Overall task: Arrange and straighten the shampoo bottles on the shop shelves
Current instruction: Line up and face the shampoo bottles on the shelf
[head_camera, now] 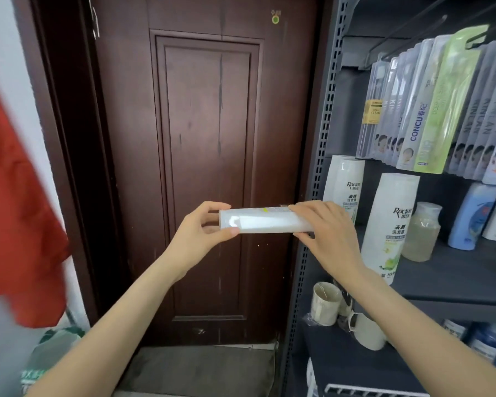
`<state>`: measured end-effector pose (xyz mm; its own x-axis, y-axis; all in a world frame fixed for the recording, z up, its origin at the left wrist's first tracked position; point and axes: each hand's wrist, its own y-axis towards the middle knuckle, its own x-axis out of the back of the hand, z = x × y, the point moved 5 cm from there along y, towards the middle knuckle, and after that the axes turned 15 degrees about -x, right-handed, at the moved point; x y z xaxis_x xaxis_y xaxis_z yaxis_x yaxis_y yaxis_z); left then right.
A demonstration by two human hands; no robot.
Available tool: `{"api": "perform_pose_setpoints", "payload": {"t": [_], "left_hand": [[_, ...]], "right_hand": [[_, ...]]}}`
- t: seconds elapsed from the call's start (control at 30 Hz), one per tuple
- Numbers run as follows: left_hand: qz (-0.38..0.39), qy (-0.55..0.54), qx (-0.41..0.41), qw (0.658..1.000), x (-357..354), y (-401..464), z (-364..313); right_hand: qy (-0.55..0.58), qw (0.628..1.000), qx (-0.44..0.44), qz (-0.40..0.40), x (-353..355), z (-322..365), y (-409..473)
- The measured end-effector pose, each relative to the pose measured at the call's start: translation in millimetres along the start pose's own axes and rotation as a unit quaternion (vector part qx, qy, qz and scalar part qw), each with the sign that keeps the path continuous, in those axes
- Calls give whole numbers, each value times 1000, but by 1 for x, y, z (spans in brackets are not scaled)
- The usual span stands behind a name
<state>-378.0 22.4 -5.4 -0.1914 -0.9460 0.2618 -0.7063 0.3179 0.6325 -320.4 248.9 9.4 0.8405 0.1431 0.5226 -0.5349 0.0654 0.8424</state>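
I have a white plastic shampoo bottle point(265, 220) lying sideways in the air in front of the dark brown panelled wooden door point(206, 156), just left of the grey metal shelf unit point(321, 156); its print is washed out by glare and I cannot read it. My left hand point(201, 236) grasps the bottle's left end, thumb under, fingers curled over the top; my right hand point(324, 227) wraps the right end, fingers over the upper edge, thumb below.

On the middle shelf board point(455, 276) stand two tall white bottles; the nearer one point(390, 224) reads "Raclen" with Chinese characters under it and a green fruit picture low down; the one behind point(347, 181) carries the same "Raclen" mark, and my right hand overlaps its lower part. Beside them: a clear bottle of yellowish liquid point(420, 233); a pale blue bottle point(470, 216), label unreadable.

Above hang toothbrush packs point(413, 110); one reads "CONCU", one yellow tag "CLEAN", others "XINLAN". Lower shelf: beige cups point(325, 303), tilted. Red cloth point(17, 213) blurred at far left.
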Motion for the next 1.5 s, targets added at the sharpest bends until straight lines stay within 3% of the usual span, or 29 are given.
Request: {"api": "perform_pose_setpoints", "payload": {"t": [0.13,0.4,0.67,0.8,0.93,1.17,1.33,1.5], "left_hand": [[-17,-66,-16,998,-3,-1,-3],[-11,-112,-29,993,0,4,3],[-38,-137,-22,990,4,22,7],[-5,-98,-53,994,1,33,6],[-24,-95,-99,990,-6,50,-5],[-21,-56,-144,988,-51,84,-29],[-15,5,-160,987,-93,107,-42],[-8,14,-158,987,-142,132,-44]], "right_hand": [[0,998,1,-56,4,2,1],[-14,999,6,-47,0,2,-1],[52,990,-59,115,-18,-1,9],[90,976,-97,173,-24,0,16],[120,959,-142,215,-25,-4,17],[112,959,-166,199,-1,-25,33],[8,986,-117,116,44,-52,55],[-27,988,-139,60,85,-101,72]]}}
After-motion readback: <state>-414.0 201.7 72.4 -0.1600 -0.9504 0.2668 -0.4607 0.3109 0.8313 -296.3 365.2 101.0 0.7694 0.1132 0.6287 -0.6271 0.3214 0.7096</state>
